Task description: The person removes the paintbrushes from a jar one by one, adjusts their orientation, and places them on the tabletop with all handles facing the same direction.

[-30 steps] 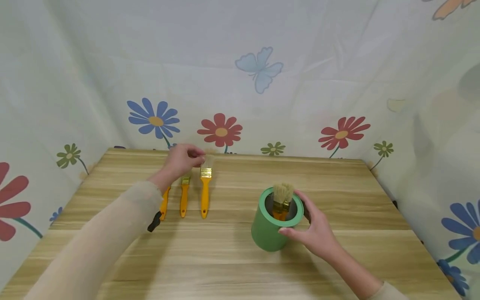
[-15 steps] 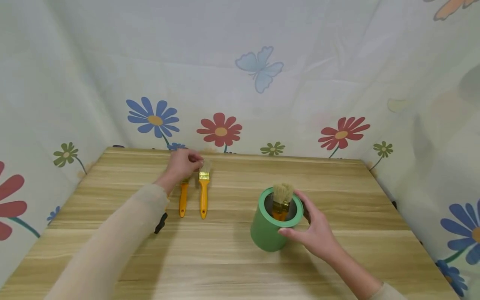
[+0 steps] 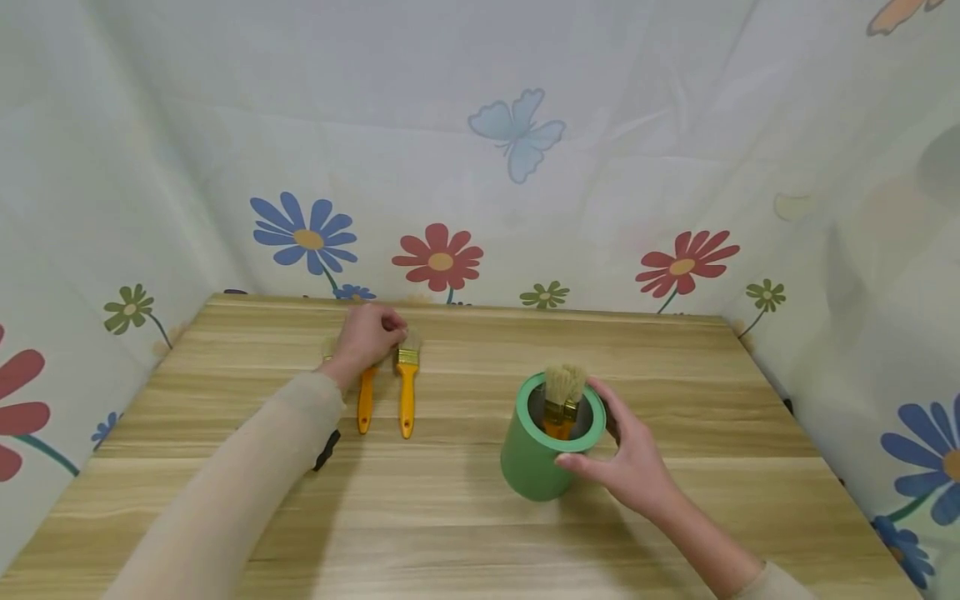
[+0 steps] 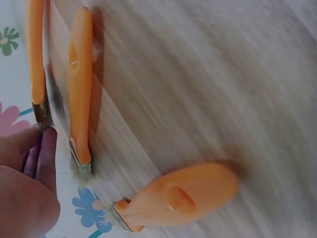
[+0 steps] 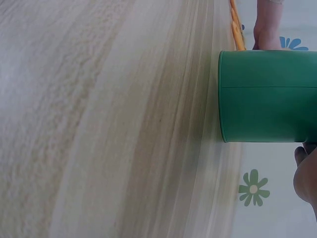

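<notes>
Three orange-handled paintbrushes lie side by side at the back left of the wooden table (image 3: pixel 465 533). My left hand (image 3: pixel 370 335) sits over their heads, fingers curled, and pinches the head of the right brush (image 3: pixel 407 396). The middle brush (image 3: pixel 365 408) runs out from under the hand. In the left wrist view my fingertips (image 4: pixel 47 144) touch a ferrule, beside two more handles (image 4: pixel 79 94) (image 4: pixel 183 196). My right hand (image 3: pixel 630 471) grips the rim of an upright green cup (image 3: pixel 536 462) (image 5: pixel 267 94), which holds two brushes (image 3: pixel 562 392), bristles up.
A flower-printed cloth (image 3: pixel 480 167) walls in the table at the back and on both sides. My left forearm covers the leftmost brush in the head view. Bare wood spreads along the front and right of the table.
My left hand has dropped lower onto the brush heads and drawn slightly nearer. The leftmost handle has gone under my forearm. Right hand and cup have barely moved.
</notes>
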`<control>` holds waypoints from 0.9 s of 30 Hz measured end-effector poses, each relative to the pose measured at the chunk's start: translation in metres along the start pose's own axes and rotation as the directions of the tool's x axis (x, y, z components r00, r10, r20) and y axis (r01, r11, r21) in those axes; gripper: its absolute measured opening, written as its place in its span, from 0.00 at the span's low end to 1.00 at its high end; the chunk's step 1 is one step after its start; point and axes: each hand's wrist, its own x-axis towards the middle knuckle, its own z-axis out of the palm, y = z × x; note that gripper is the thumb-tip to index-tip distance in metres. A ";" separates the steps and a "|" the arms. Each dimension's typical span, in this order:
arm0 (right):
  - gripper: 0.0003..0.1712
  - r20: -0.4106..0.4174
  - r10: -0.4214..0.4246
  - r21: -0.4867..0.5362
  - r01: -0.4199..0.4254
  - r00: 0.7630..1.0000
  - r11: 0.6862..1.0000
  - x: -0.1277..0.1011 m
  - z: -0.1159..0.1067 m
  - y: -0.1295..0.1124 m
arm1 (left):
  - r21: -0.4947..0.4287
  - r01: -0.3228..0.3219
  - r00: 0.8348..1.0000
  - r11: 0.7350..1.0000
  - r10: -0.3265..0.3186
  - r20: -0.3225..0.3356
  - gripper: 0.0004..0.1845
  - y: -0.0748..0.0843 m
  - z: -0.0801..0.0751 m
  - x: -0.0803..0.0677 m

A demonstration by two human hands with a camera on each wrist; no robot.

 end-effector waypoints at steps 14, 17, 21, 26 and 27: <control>0.60 0.001 0.007 0.005 -0.007 1.000 1.000 0.000 0.000 0.000 | -0.041 0.096 0.994 0.995 -0.099 -0.057 0.08 -0.002 0.005 0.001; 0.59 0.005 0.010 0.005 -0.010 1.000 1.000 0.000 0.000 0.000 | -0.048 0.133 0.989 0.990 -0.136 -0.063 0.09 -0.001 0.005 0.001; 0.59 0.006 0.008 0.007 -0.008 1.000 1.000 0.000 -0.001 0.000 | -0.052 0.149 0.986 0.987 -0.152 -0.072 0.09 -0.002 0.006 0.001; 0.59 0.008 0.010 0.015 -0.010 1.000 1.000 0.000 -0.001 0.000 | -0.049 0.166 0.982 0.985 -0.170 -0.081 0.09 -0.001 0.005 0.002; 0.59 0.008 0.011 0.015 -0.011 1.000 1.000 0.000 -0.001 0.000 | -0.051 0.169 0.981 0.984 -0.173 -0.084 0.09 0.000 0.005 0.002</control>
